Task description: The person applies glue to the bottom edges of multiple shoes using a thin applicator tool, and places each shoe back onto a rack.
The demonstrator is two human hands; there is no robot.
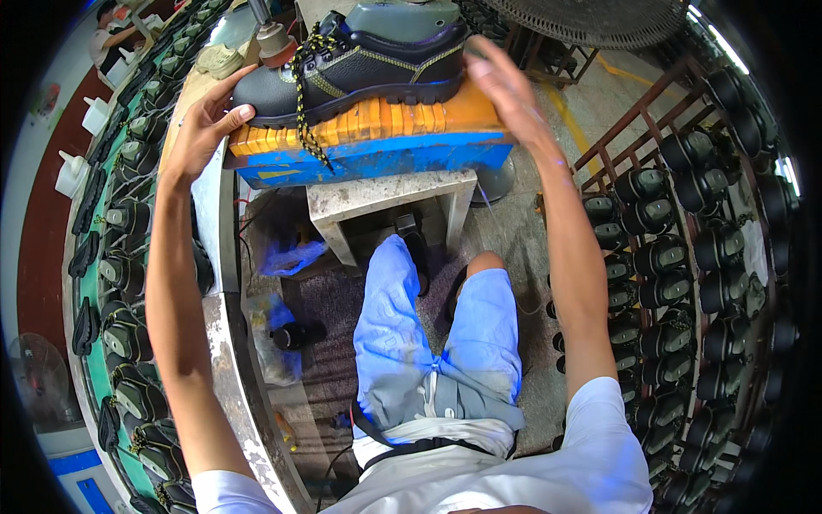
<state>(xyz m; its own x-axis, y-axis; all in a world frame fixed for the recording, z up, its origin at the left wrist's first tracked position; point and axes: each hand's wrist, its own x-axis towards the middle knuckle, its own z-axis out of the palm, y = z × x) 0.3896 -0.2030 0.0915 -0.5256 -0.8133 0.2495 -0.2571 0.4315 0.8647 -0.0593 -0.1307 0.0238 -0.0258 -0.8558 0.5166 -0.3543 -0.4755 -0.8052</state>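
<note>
A black work shoe [368, 81] with yellow stitching lies on its sole across an orange ribbed pad [360, 120] on a blue base [377, 158]. Its black-and-yellow lace [301, 94] hangs down over the near side. A grey-green shoe last [402, 19] fills the shoe's opening. My left hand [204, 124] is closed round the toe, thumb on the near side and fingers toward the far side. Up against the heel is my right hand [507, 86], smeared by motion, so its grip is unclear. Behind the toe stands a metal press rod with a round foot [276, 43].
On the left, a green conveyor [111, 381] carries several shoes, with white bottles [72, 174] beyond it. Racks full of black shoes [664, 257] stand to the right. A fan guard [599, 17] overhangs at the upper right. A metal stand [390, 193] supports the blue base before my knees.
</note>
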